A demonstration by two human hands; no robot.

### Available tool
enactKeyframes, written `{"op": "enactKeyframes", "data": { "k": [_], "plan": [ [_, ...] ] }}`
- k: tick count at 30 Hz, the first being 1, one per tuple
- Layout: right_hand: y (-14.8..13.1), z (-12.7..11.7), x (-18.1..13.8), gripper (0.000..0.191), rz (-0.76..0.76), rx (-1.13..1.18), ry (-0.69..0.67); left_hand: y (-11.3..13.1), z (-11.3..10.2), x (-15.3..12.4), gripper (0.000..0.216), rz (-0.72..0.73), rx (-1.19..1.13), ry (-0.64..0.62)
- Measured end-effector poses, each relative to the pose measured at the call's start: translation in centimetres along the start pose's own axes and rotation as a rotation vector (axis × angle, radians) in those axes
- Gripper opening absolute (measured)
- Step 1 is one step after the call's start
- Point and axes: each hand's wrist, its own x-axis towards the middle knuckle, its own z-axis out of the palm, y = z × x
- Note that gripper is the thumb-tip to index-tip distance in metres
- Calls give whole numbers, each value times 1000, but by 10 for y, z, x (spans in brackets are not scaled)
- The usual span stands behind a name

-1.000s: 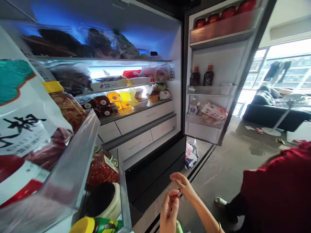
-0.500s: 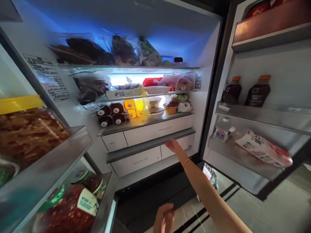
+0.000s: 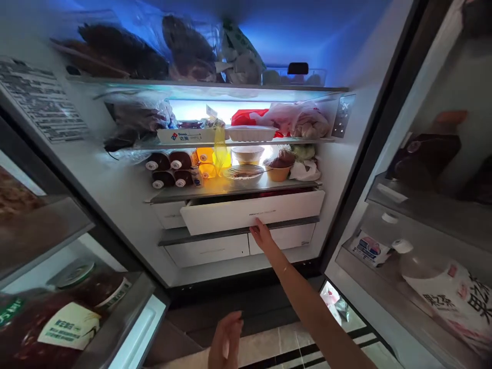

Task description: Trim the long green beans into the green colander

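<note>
My right hand (image 3: pixel 262 236) has its fingers hooked at the lower edge of a wide white refrigerator drawer (image 3: pixel 223 214), which is pulled partway out. A strip of dark red contents shows above its front, too little to identify. My left hand (image 3: pixel 226 341) hangs low at the bottom of the view, loosely curved, holding nothing and touching nothing. To the left of the pulled drawer is a smaller closed drawer (image 3: pixel 165 214). Beneath lie two more closed drawers, a left one (image 3: pixel 211 251) and a right one (image 3: pixel 284 238).
Above the drawers stand dark-drink bottles (image 3: pixel 169 169), a film-covered bowl (image 3: pixel 244 172) and an orange tub (image 3: pixel 277 171). Bagged food fills higher shelves. Both open doors flank me: the left carries jars (image 3: pixel 77 274), the right a clear jug (image 3: pixel 372 241) and a white-labelled bottle (image 3: pixel 453 292).
The wide upper drawer has slid out toward me with my right hand at its lower edge. The view has moved closer, and my left hand appears further left.
</note>
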Motion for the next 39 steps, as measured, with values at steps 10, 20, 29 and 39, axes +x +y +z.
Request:
{"op": "enactKeyframes", "data": {
  "k": [10, 20, 29, 39],
  "plan": [
    [3, -13, -44, 34, -59, -16, -43, 118, 47, 164, 38, 973, 682, 196],
    [14, -28, -71, 36, -77, -146, 103, 126, 48, 215, 37, 1004, 939, 167],
    [9, -28, -58, 35, -71, -138, 94, 127, 52, 232, 37, 1029, 967, 195],
    [7, -20, -64, 36, -68, -73, 122, 132, 51, 225, 38, 1012, 1002, 185]
  ]
}}
